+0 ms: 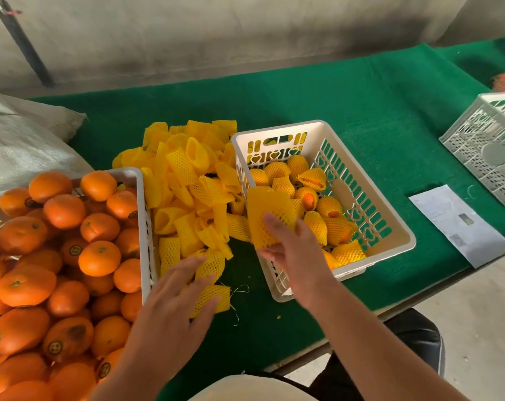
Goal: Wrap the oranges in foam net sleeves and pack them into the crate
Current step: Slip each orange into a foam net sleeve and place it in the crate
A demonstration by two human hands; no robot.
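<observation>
Done so far: my packing crate (390, 227) holds about a dozen wrapped oranges (318, 224), roughly one layer, with room above them.
Left to do: the supply crate (141, 198) on my left is heaped with bare oranges (99, 257), so I judge most of the job is ahead of me.
Sleeves: a loose pile of yellow foam sleeves (187, 186) lies on the green worktop (361, 117) between the two crates.
Right hand (292, 253): it holds one empty sleeve (267, 209), fingers curled around its lower end, right at the near-left corner of the packing crate.
Left hand (173, 302): fingers straight and spread, resting flat on the nearest sleeves of the pile, gripping nothing that I can see.
Next orange: none is in my hands; the bare ones sit just to the left of my left hand.
Step in hand: I judge I am choosing a sleeve before fetching an orange.
</observation>
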